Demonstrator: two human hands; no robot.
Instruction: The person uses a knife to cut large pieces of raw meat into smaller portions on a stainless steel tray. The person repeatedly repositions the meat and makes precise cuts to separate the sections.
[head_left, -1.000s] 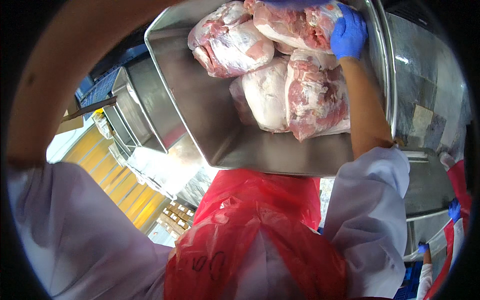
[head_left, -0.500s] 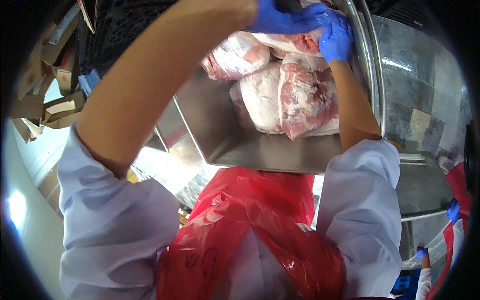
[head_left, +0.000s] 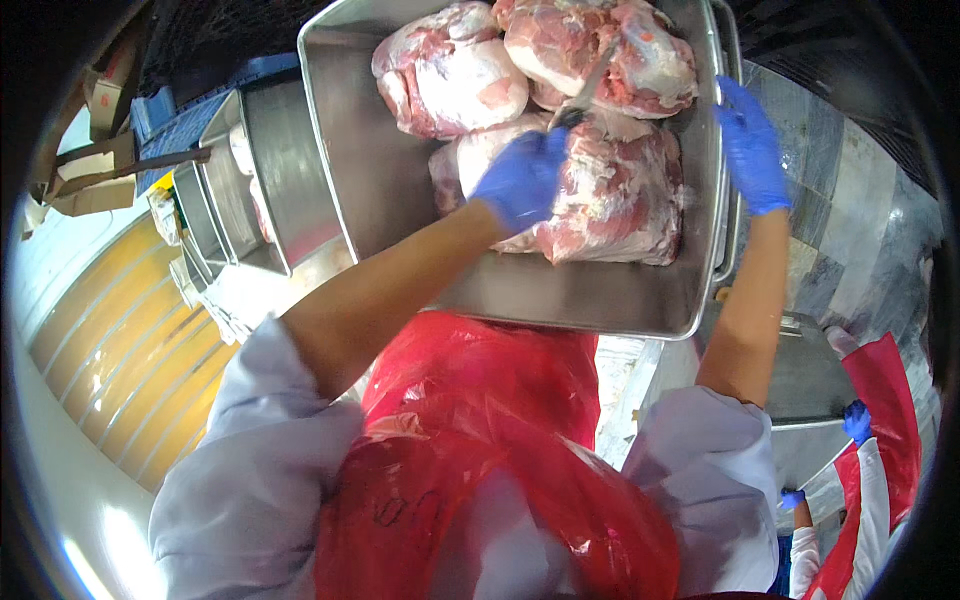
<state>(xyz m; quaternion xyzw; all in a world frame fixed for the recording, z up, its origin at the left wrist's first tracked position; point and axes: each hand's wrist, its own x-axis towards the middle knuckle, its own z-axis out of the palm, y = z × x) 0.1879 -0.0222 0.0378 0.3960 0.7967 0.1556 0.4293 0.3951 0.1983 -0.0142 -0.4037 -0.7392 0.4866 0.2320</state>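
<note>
My gloved left hand (head_left: 522,180) is closed around the dark handle of a knife (head_left: 592,85), whose blade points away over the meat. Beneath and beyond that hand, several large pieces of raw meat with white fat (head_left: 620,195) lie in a deep metal tub (head_left: 385,215). A paler meat piece is partly hidden by my left hand. At the tub's right rim is my gloved right hand (head_left: 752,150), fingers stretched out along the edge; it holds no loose item that I can see.
Left of the tub stand more metal tubs (head_left: 290,165), with pale pieces in one. Cardboard boxes (head_left: 100,175) and a blue crate (head_left: 185,125) lie farther left. At right, a co-worker in a red apron (head_left: 885,410) and blue gloves stands by a metal surface (head_left: 800,375).
Both hands have left the far pieces of meat. My left hand has come nearer with the knife, and my right hand has shifted to the right rim. The view has turned somewhat.
</note>
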